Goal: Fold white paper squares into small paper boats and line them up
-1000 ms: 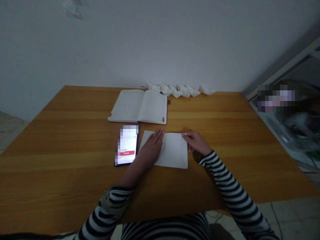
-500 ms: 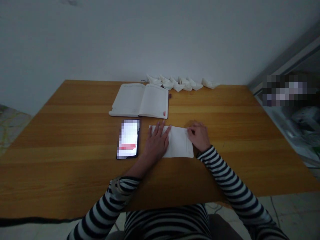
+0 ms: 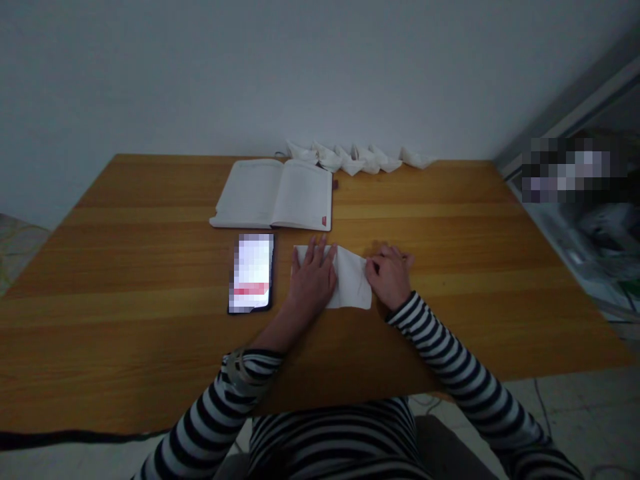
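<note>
A white sheet of paper [image 3: 351,280] lies on the wooden table with a crease running down its middle. My left hand [image 3: 314,277] rests flat on its left half, fingers stretched toward the far edge. The right edge of the sheet is pinched between thumb and fingers of my right hand [image 3: 389,273], and that half is lifted off the table. Left of my left hand is a phone [image 3: 253,272] with its screen lit. Part of the sheet is hidden under my left hand.
An open notebook [image 3: 253,193] lies beyond the phone. Several folded white paper boats [image 3: 367,159] stand in a row against the wall at the back edge of the table [image 3: 460,220]. Blurred clutter [image 3: 595,220] is off to the right.
My right hand has lifted the sheet's right edge and drawn it leftward, so that half now tilts up along the middle crease. My left hand stays pressed on the left half.
</note>
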